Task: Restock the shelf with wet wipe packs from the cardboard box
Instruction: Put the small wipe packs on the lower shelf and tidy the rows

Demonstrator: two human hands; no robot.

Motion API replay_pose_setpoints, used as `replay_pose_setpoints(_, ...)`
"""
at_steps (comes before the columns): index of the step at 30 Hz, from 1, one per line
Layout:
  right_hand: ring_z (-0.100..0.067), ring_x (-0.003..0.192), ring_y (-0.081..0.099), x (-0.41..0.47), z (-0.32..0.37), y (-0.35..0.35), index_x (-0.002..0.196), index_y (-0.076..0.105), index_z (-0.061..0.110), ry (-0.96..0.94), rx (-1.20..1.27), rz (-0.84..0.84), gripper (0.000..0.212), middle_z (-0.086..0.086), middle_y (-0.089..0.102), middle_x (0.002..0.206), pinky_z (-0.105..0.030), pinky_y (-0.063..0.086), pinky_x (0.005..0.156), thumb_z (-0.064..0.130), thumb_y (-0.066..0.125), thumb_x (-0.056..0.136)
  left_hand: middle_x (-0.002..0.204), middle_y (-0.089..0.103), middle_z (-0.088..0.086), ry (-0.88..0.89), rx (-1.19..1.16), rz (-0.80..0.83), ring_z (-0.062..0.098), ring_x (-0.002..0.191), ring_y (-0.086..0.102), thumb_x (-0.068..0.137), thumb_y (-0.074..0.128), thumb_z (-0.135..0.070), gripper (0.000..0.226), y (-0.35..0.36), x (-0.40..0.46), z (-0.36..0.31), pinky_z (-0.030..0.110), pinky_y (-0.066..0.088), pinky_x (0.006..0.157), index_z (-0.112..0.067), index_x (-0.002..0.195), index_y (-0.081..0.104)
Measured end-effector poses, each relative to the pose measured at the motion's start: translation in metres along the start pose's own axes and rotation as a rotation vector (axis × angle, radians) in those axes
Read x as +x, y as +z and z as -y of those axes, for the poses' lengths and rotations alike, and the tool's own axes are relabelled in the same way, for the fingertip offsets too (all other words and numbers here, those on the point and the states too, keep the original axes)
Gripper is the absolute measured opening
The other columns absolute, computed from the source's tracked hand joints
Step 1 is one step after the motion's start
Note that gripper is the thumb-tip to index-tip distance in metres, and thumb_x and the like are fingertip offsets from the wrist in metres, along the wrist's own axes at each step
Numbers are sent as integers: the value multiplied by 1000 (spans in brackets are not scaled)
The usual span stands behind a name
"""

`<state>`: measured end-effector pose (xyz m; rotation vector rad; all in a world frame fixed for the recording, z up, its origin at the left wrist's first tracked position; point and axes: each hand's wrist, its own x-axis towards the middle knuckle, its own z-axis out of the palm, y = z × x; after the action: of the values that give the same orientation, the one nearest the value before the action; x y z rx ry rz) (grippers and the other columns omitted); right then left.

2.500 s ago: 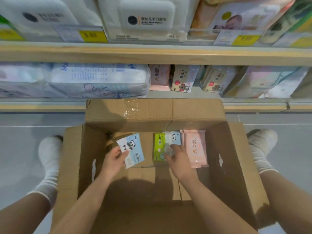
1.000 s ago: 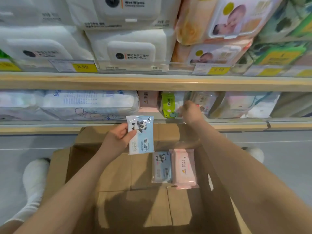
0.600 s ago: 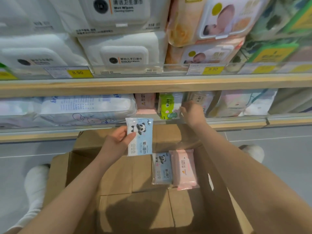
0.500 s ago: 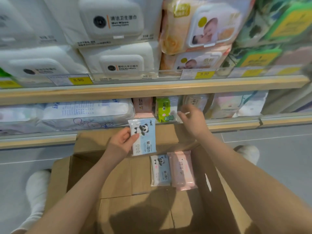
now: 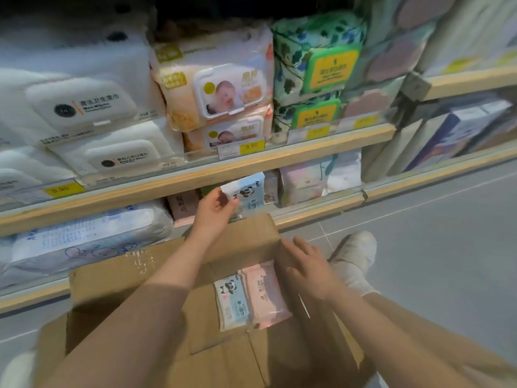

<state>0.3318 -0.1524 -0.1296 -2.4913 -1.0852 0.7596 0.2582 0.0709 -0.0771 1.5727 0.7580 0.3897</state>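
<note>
Pinching flat glossy panda pack (image 5: pixel 247 193), left hand (image 5: pixel 215 210).

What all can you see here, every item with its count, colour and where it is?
Cardboard box: one, brown, open, on the floor below the shelves.
Panda pack in the box: one, pale blue, flat on the box bottom.
Pink pack in the box: one, touching the panda pack's right side.
Held panda pack: one, pale blue, at the lower shelf's front.
Small pink pack: one, standing on the lower shelf.
White lidded packs: at least two, upper shelf left.
Baby-picture packs: two, peach, stacked, upper shelf middle.
Green leafy packs: two, stacked, upper shelf right.
Yellow price tags: several, shelf edge.
Left hand: fingers pinching the held panda pack.
Right hand: open, over the box's right wall.
</note>
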Motion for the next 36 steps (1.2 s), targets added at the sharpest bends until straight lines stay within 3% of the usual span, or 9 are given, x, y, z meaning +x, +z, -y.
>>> replay_pose_setpoints(4,-17,139,19,3,-5,2,146,18,42,-49,57,-69,56,5,19,154,-32,24,112,35,44,97,101,66,-4,-65,42,-6,12,99,62,90,59,-10,17,20,26,22,41,50,94,-27,88,60)
replay_pose_setpoints(8,-12,136,23,7,-14,5,145,21,43,-104,76,-108,52,6,25,151,-27,25,108,38,42,97,100,66,10,-142,39,-42,25,98,65,91,56,-7,16,41,55,47,45,52,90,-23,86,59)
replay_pose_setpoints(13,-9,135,22,8,-15,15,145,25,39,-121,125,-151,48,8,27,150,-17,15,103,32,39,99,108,61,13,-208,-4,-94,20,97,61,94,51,-6,11,59,82,63,35,51,89,-3,104,55)
replay_pose_setpoints(19,-8,134,21,12,-18,16,145,25,39,-126,110,-148,48,8,27,150,-18,15,104,32,37,99,93,66,7,-160,244,26,26,92,65,93,49,-8,14,65,88,84,48,51,89,-17,91,59)
replay_pose_setpoints(21,-8,134,21,11,-17,16,145,24,39,-130,106,-142,48,9,27,150,-19,16,105,33,36,99,97,67,9,-141,295,21,26,94,65,93,50,-10,13,66,87,87,47,51,89,-15,94,62)
replay_pose_setpoints(26,-10,135,21,12,-18,14,145,25,38,-133,100,-136,48,7,26,150,-19,15,105,33,37,99,121,62,13,-67,395,-10,22,113,58,92,53,-9,31,68,75,81,25,44,89,-1,122,56)
replay_pose_setpoints(29,-13,135,22,8,-15,12,145,24,38,-123,60,-135,50,5,26,151,-24,21,108,34,40,98,135,50,12,100,538,-31,21,124,48,92,55,-14,46,48,51,71,32,38,104,-5,136,46)
replay_pose_setpoints(32,-16,131,30,1,-8,7,143,31,33,-130,-4,-206,49,2,33,146,-28,28,106,35,42,96,137,45,0,328,634,5,10,126,40,93,53,-15,41,18,0,60,27,29,109,-11,133,49)
replay_pose_setpoints(36,-14,119,43,-14,12,11,132,48,20,-237,-23,-313,45,0,47,132,-27,38,99,34,44,90,119,54,-9,391,628,72,0,111,49,91,56,-17,27,-22,-81,71,19,36,100,-16,118,60)
